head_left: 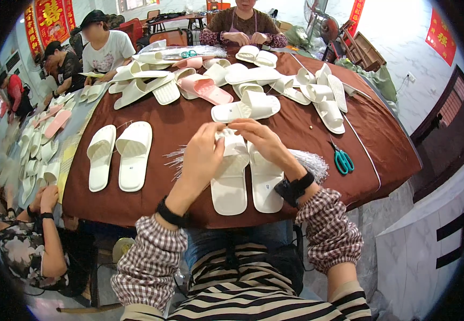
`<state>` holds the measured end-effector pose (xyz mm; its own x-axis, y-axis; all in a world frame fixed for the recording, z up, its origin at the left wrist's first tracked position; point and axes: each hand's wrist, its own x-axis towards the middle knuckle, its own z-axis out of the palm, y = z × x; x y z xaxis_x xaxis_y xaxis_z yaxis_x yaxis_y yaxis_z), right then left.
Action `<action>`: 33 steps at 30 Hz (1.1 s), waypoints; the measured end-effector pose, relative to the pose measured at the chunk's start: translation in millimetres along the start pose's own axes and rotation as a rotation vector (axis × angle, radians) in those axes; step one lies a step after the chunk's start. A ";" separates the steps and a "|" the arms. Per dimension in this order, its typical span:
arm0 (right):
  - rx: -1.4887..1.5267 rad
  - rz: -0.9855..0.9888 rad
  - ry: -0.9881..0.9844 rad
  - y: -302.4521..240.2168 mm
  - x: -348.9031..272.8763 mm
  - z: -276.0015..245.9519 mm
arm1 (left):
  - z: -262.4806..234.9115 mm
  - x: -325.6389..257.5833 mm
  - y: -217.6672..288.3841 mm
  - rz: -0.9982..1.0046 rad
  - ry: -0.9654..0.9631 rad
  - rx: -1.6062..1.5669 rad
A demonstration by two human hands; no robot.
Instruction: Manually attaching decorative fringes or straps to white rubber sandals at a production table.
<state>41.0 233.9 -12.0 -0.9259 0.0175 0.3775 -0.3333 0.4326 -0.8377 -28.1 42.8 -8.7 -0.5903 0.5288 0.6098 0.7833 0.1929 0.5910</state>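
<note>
Head view: on a wrinkled brown cloth (pixel 103 206), a pair of matte, rubber-like cream slippers (pixel 229 195) lies directly below the person's hands, flat rounded heels toward the body and broad arched straps further off. The left hand (pixel 204 150) and right hand (pixel 264 143) are bent inward over the toe ends, fingertips close together; whether they pinch something thin or are free, I cannot tell, and they hide the toes and part of the straps. Gathered brown-and-white gingham sleeves (pixel 151 254) puff out below black wristbands (pixel 171 213). A bundle of fine, wiry pale strands (pixel 313 163) fans out by the right wrist, its middle covered by the slippers and arms. Near it lie scissors (pixel 343 161) with smooth teal loop handles. A second cream pair (pixel 134 158) sits to the left, while a tangled pile of slippers (pixel 245 75), some pink, overlaps too much to count. The person across (pixel 245 27) is cropped at the top, and the far-left co-worker (pixel 26 246) blurs into the dark fisheye rim.
</note>
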 end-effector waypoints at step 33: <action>0.159 -0.206 0.428 -7.0 -2.3 13.4 | 44.4 26.7 -28.0 -0.299 -0.175 -0.685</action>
<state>43.0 218.8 -12.3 -0.6930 0.3287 0.6416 -0.5553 0.3242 -0.7659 -57.1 88.2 -32.3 -0.6738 0.6691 0.3135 0.2658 -0.1764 0.9478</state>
